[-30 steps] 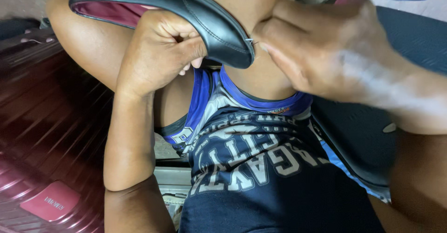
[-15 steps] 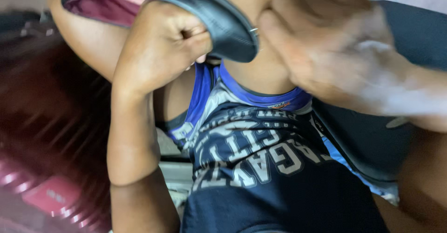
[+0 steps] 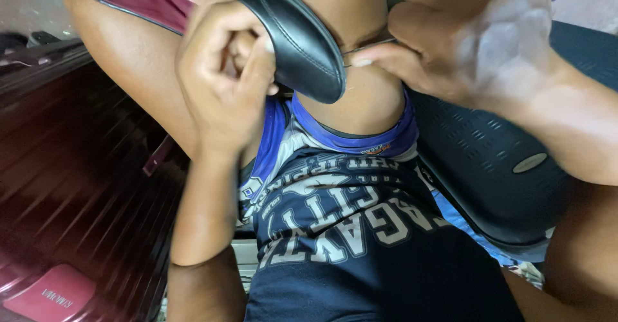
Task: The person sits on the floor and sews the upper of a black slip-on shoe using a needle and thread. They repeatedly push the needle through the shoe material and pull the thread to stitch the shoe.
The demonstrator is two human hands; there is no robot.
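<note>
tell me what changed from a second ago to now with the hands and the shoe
Little changed. The right hand has drawn slightly away from the tip of the black shoe, and a thin needle or thread now shows between its fingers and the shoe. The left hand still grips the shoe from below, and the shoe still rests over the knee.

Black shoe rests on the person's bare knee
</note>
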